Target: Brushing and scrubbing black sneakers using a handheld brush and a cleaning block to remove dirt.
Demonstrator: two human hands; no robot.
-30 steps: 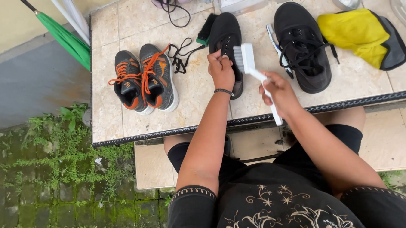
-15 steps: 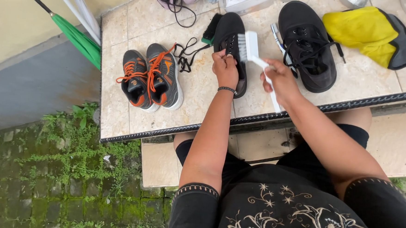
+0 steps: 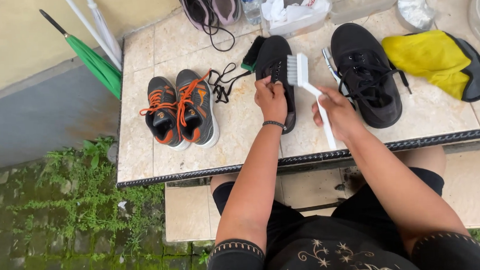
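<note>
- Since half a second ago, the white brush (image 3: pixel 302 74) has tipped bristles-first toward the black shoe (image 3: pixel 278 72), mid-table.
- Left hand (image 3: pixel 271 98) is closed on the shoe's side; right hand (image 3: pixel 338 110) is wrapped around the brush handle.
- Scrubbing looks underway; the next stroke needs bristles pressed onto the upper.
- Orange-laced sneakers (image 3: pixel 180 113) sit near the table's (image 3: pixel 240 146) left edge.

A clear plastic bottle (image 3: pixel 250 0) with a blue label stands at the table's (image 3: pixel 240 135) far edge. Just beside it sits a clear box (image 3: pixel 299 6) stuffed with white wrapping.
</note>
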